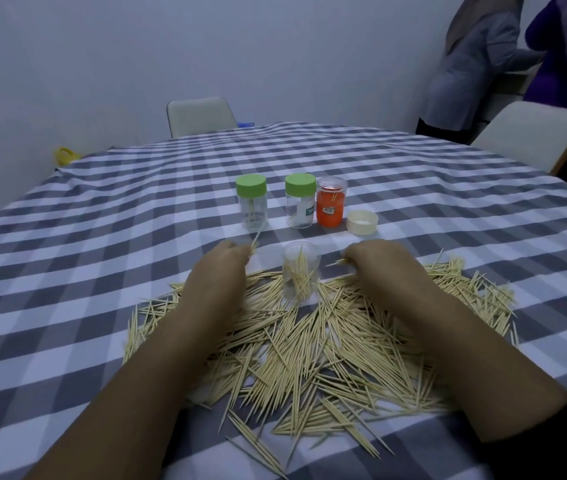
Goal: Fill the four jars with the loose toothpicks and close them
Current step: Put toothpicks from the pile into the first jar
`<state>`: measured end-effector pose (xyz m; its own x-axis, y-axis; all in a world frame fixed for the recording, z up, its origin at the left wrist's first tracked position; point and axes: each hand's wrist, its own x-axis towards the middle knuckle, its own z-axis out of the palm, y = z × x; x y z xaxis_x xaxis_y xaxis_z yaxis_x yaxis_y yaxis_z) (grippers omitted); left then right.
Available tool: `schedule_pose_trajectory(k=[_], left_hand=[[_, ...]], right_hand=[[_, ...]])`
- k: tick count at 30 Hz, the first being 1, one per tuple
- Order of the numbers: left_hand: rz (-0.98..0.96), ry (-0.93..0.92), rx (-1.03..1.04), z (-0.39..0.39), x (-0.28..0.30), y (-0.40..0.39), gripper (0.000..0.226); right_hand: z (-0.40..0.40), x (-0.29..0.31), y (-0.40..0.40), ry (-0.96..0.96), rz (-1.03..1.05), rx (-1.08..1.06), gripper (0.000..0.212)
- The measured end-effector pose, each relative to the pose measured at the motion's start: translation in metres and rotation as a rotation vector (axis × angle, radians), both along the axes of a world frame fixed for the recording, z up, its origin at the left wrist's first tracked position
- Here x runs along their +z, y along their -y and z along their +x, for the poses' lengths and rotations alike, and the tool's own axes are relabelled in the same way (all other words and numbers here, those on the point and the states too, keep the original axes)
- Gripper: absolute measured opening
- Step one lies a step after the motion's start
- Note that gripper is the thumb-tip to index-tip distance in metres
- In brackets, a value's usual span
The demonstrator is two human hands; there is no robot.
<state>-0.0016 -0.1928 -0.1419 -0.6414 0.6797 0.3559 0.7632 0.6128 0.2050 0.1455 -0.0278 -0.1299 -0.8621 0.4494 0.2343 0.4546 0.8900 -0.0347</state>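
Observation:
A wide heap of loose toothpicks (310, 348) covers the near part of the checked tablecloth. An open clear jar (300, 271) stands at the heap's far edge, partly filled with toothpicks. My left hand (226, 261) is just left of it, pinching a few toothpicks that stick up. To the jar's right my right hand (375, 265) is closed on a small bunch. Behind stand two clear jars with green lids (251, 202) (300, 200), an orange jar (331, 201) with a clear cap, and a loose cream lid (362, 221).
The table (102, 237) wears a grey and white checked cloth. Two pale chairs (200, 116) (531, 133) stand at its far side. Two people (517, 57) stand at the back right. A yellow object (65, 155) lies beyond the left edge.

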Motion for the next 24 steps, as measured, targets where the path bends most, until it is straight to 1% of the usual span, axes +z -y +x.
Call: schedule_pose_trajectory(k=[3,5,7,11,13,15,18,20,24], left_hand=[[0.173,0.098,0.041,-0.002,0.005,0.0,0.024],[0.312,0.196,0.049,-0.003,0.007,0.001,0.023],[0.433,0.309,0.046,-0.003,0.009,0.002,0.022],[0.694,0.568,-0.008,-0.004,0.015,0.006,0.02],[0.834,0.675,-0.05,-0.004,0.018,0.007,0.017],[0.937,0.756,-0.082,-0.003,0.021,0.008,0.02],[1.074,0.831,-0.116,-0.002,0.025,0.005,0.015],[1.153,0.884,-0.146,0.002,0.027,0.0,0.012],[1.218,0.972,-0.196,0.013,0.029,-0.012,0.017]], right_hand=[[0.003,0.004,0.004,-0.17,-0.192,-0.047,0.025],[0.003,0.004,0.008,-0.316,-0.359,-0.03,0.023],[0.001,0.005,0.01,-0.454,-0.472,0.007,0.019],[-0.003,0.004,0.012,-0.647,-0.705,0.046,0.014],[-0.004,0.005,0.014,-0.75,-0.865,0.059,0.015],[-0.005,0.008,0.018,-0.845,-1.009,0.075,0.019],[-0.007,0.011,0.021,-0.935,-1.107,0.095,0.021],[-0.009,0.011,0.023,-0.953,-1.134,0.096,0.02],[-0.013,0.007,0.027,-0.953,-1.17,0.113,0.016]])
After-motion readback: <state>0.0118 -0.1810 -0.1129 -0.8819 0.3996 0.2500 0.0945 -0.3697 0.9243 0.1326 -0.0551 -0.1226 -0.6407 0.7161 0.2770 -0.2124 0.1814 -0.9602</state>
